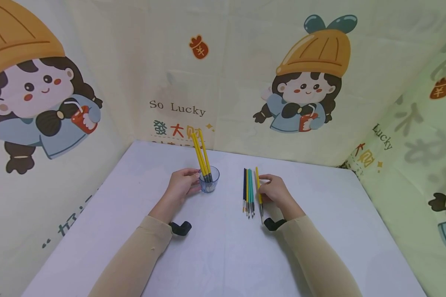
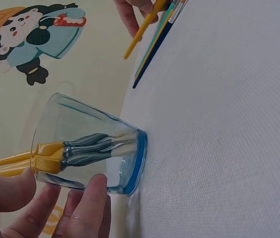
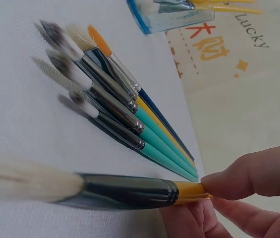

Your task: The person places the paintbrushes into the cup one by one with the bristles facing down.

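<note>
My left hand [image 1: 181,185] holds the side of a clear glass with a blue base [image 1: 209,186], thumb near the rim and fingertips along the wall in the left wrist view. Inside lean several yellow paintbrushes [image 1: 199,153], bristles down and handles sticking out above the rim. At the right, my right hand [image 1: 277,192] pinches a yellow-handled paintbrush [image 3: 130,191] between thumb and fingers. Its pale bristles point toward me in the head view. Just left of it, several more paintbrushes with teal, yellow and dark blue handles [image 3: 165,144] lie side by side, bristles toward me.
The white-covered table [image 1: 215,247] stretches around both hands. Behind it and at both sides hang cream cloth walls [image 1: 238,82] printed with cartoon figures. A black wrist piece [image 1: 181,228] juts inward from the left sleeve, and another [image 1: 273,224] from the right.
</note>
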Demonstrator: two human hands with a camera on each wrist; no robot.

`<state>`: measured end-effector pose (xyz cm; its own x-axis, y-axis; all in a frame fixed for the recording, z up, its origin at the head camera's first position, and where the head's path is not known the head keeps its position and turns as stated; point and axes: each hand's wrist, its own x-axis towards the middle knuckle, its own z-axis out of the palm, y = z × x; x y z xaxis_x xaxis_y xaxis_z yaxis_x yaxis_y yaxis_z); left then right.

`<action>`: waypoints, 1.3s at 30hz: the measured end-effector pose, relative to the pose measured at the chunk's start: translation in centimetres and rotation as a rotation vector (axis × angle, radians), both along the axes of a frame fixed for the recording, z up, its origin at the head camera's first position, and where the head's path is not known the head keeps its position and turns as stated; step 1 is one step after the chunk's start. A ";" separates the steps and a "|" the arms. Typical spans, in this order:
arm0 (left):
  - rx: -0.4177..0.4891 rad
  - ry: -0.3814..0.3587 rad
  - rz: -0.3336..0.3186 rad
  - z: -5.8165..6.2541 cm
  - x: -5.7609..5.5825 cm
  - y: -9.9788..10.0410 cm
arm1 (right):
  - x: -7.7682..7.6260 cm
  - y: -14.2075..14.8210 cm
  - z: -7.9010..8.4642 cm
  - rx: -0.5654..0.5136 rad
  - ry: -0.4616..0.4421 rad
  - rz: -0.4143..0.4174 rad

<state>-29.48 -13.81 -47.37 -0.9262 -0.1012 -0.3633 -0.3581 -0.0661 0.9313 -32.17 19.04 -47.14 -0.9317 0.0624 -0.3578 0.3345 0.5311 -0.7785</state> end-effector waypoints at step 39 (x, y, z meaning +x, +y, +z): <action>0.005 -0.021 0.009 0.0 -0.1 0.0 | 0.1 -0.9 0.6 -0.168 0.230 -0.097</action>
<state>-29.61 -13.79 -47.39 -0.9173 -0.1076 -0.3834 -0.3772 -0.0742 0.9232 -32.11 18.14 -46.56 -0.9821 0.1128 -0.1506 0.1818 0.3624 -0.9141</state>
